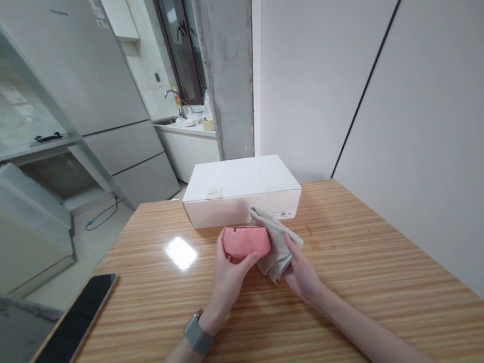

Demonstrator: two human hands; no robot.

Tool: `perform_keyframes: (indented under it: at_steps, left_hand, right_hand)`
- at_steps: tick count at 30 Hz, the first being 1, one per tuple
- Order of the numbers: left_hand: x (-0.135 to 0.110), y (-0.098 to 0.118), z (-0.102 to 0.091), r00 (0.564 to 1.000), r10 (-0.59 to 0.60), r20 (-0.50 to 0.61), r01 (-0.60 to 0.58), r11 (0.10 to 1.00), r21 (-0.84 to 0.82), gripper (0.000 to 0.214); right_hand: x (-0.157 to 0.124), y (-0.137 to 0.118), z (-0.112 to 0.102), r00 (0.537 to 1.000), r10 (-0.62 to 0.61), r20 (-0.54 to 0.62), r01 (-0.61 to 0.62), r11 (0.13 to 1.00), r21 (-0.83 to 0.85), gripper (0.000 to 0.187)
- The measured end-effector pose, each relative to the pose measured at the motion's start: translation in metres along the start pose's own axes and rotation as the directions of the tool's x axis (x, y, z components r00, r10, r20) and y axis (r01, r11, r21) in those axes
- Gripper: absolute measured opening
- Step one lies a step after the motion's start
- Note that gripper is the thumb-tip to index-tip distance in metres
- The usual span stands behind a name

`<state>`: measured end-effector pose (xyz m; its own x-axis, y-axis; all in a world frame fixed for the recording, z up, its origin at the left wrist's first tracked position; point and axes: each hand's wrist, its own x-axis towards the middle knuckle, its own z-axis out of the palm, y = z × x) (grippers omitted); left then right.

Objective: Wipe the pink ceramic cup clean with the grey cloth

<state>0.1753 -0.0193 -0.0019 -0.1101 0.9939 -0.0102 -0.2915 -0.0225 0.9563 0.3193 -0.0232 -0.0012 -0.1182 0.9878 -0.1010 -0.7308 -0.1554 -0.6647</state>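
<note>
Hands [232, 267] [301, 272] hold pink case [247, 241] and cloth [275, 246]; writing unreadable.

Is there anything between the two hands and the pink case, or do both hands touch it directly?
The left hand grips the pink case directly, fingers bare on its surface. The right hand does not: a grey cloth lies between it and the case's right end. Behind them stands a white box on the wooden table.
</note>
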Motion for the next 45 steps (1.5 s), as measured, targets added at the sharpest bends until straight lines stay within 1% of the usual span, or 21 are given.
perform_keyframes:
  at_steps: [3, 5, 7, 9, 13, 15, 17, 19, 21, 23, 27, 30, 32, 34, 37, 40, 43, 45]
  left_hand:
    - [0.003, 0.001, -0.007, 0.998, -0.009, 0.057, 0.015, 0.995, -0.095, 0.058]
    - [0.004, 0.002, -0.01, 0.997, 0.0, 0.079, 0.007, 0.996, -0.093, 0.049]
    - [0.002, 0.004, -0.011, 0.996, 0.027, 0.088, -0.024, 0.999, -0.043, 0.05]
    - [0.001, 0.005, -0.01, 0.993, 0.055, 0.1, -0.053, 0.998, -0.026, 0.055]
    - [0.002, 0.001, -0.009, 0.99, 0.073, 0.119, -0.056, 0.989, -0.138, 0.063]
    - [0.004, -0.003, -0.009, 0.982, 0.057, 0.182, -0.016, 0.976, -0.218, 0.057]
    - [0.006, -0.005, -0.008, 0.966, 0.02, 0.258, 0.057, 0.956, -0.288, 0.051]
    - [0.006, -0.006, -0.007, 0.956, -0.03, 0.291, 0.127, 0.938, -0.322, 0.05]
    - [0.006, -0.006, -0.007, 0.956, -0.057, 0.289, 0.152, 0.936, -0.319, 0.052]
    - [0.006, -0.006, -0.007, 0.962, -0.05, 0.269, 0.129, 0.949, -0.288, 0.053]
    - [0.006, -0.009, -0.008, 0.99, 0.031, 0.14, -0.004, 0.982, -0.191, 0.055]
    - [0.003, -0.007, -0.008, 0.991, 0.115, 0.071, -0.109, 0.99, -0.085, 0.067]
    - [0.001, -0.003, -0.006, 0.987, 0.154, 0.042, -0.154, 0.988, -0.02, 0.075]
    - [-0.001, 0.001, -0.003, 0.986, 0.163, 0.014, -0.164, 0.986, 0.03, 0.082]
    - [-0.001, 0.002, -0.002, 0.992, 0.129, -0.017, -0.128, 0.99, 0.053, 0.087]
    - [0.001, -0.003, -0.005, 0.994, 0.105, 0.031, -0.106, 0.994, 0.013, 0.09]
    - [0.003, -0.007, -0.008, 0.99, 0.064, 0.125, -0.052, 0.994, -0.099, 0.079]
    - [0.003, -0.008, -0.01, 0.984, 0.031, 0.177, -0.007, 0.991, -0.134, 0.07]
  right_hand:
    - [0.003, -0.004, -0.001, 0.999, -0.021, -0.033, 0.021, 1.0, 0.009, 0.042]
    - [0.005, -0.006, -0.002, 0.996, -0.013, -0.084, 0.015, 1.0, 0.014, 0.039]
    - [0.006, -0.008, -0.003, 0.99, -0.001, -0.143, 0.003, 1.0, 0.017, 0.036]
    - [0.006, -0.009, -0.004, 0.986, 0.004, -0.164, -0.001, 1.0, 0.02, 0.035]
    - [0.002, -0.008, -0.001, 0.992, 0.017, -0.125, -0.011, 0.999, 0.044, 0.037]
    - [0.001, -0.007, 0.0, 0.994, 0.026, -0.103, -0.02, 0.998, 0.059, 0.038]
    - [0.0, -0.006, 0.001, 0.996, 0.047, -0.076, -0.042, 0.997, 0.065, 0.039]
    - [-0.001, -0.006, 0.0, 0.996, 0.063, -0.059, -0.059, 0.996, 0.062, 0.04]
    - [-0.001, -0.005, 0.0, 0.997, 0.064, -0.051, -0.061, 0.996, 0.059, 0.04]
    - [-0.001, -0.004, -0.001, 0.998, 0.057, -0.041, -0.055, 0.997, 0.054, 0.041]
    - [-0.001, -0.003, 0.0, 0.999, 0.034, -0.016, -0.034, 0.999, 0.036, 0.044]
    - [-0.001, -0.002, 0.001, 1.0, 0.012, 0.002, -0.012, 1.0, 0.016, 0.045]
    - [0.0, -0.002, 0.0, 1.0, 0.003, -0.002, -0.003, 1.0, -0.003, 0.044]
    - [0.001, 0.0, -0.002, 1.0, -0.004, -0.015, 0.004, 1.0, -0.019, 0.044]
    - [0.002, 0.003, -0.006, 0.999, -0.001, -0.032, 0.0, 1.0, -0.022, 0.043]
    - [0.003, 0.006, -0.008, 0.998, -0.012, -0.067, 0.012, 1.0, -0.009, 0.041]
    - [0.004, 0.004, -0.007, 0.992, -0.042, -0.121, 0.043, 0.999, 0.006, 0.041]
    - [0.006, 0.001, -0.007, 0.988, -0.033, -0.149, 0.034, 0.999, 0.006, 0.042]
